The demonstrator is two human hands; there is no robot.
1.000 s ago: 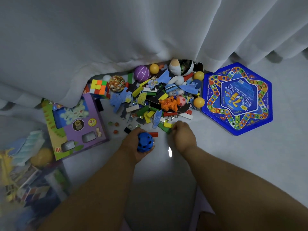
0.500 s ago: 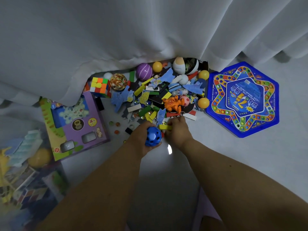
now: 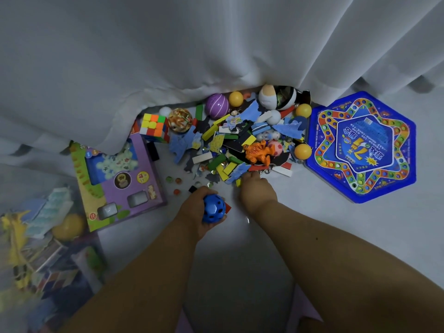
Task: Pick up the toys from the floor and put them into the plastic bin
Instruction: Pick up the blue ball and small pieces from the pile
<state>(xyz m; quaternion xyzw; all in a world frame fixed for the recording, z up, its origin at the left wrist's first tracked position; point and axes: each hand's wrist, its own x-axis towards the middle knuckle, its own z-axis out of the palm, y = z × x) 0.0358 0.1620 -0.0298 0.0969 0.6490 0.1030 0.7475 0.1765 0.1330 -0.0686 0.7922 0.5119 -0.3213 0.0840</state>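
Note:
A heap of toys [image 3: 240, 145] lies on the floor against the curtain: coloured blocks, foam pieces, balls, an orange figure [image 3: 257, 152] and a colour cube [image 3: 153, 124]. My left hand [image 3: 192, 209] grips a blue ball with holes [image 3: 212, 209], and a red piece pokes out beside it. My right hand [image 3: 258, 192] is knuckles up at the heap's near edge, fingers curled down, with a yellow block [image 3: 237, 182] pinched at its thumb side. The translucent plastic bin [image 3: 24, 179] with toys inside stands at the lower left.
A purple toy box [image 3: 120, 179] lies between the bin and the heap. A blue hexagonal board game [image 3: 360, 145] rests to the right. Small marbles [image 3: 173, 180] are scattered near the left hand. The white curtain [image 3: 216, 44] hangs over the heap's far side.
Both hands moved slightly forward to the heap's near edge. The left still holds the blue ball. The right hand's fingers now curl by a yellow block.

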